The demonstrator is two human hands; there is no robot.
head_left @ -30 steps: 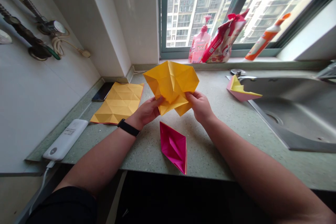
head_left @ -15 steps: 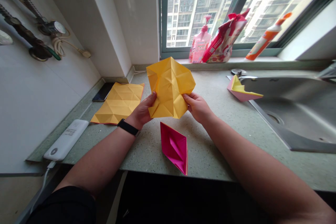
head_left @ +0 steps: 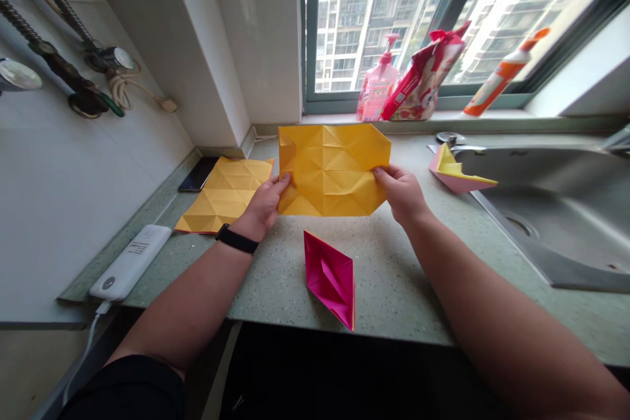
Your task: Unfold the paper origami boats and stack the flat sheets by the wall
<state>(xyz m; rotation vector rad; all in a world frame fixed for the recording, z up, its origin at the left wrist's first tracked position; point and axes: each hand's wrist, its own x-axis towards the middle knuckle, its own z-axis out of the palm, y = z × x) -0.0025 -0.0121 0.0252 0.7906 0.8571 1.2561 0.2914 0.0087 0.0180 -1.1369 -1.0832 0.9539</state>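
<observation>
A creased sheet of yellow origami paper [head_left: 335, 170] is stretched nearly flat above the counter, its right-hand corners looking folded or cut off. My left hand [head_left: 268, 202] pinches its left edge, thumb on the near face. At the right edge, my right hand [head_left: 402, 191] grips it the same way; the fingers behind the paper are hidden. Below the sheet, a magenta folded paper boat [head_left: 332, 279] rests near the counter's front edge. To the left lies another creased yellow sheet [head_left: 224, 193] with a reddish edge showing underneath.
A pink and yellow paper boat [head_left: 457, 174] sits by the rim of the steel sink [head_left: 546, 275]. A dark phone [head_left: 197, 175] and a cabled white power bank [head_left: 132, 262] lie left. On the sill stand a pump bottle [head_left: 378, 88], a red pouch [head_left: 426, 75] and an orange-white bottle [head_left: 502, 79].
My hands have moved apart, the right one going further right. Between them the yellow paper has opened from a bent, puckered shape into a wider, flatter sheet.
</observation>
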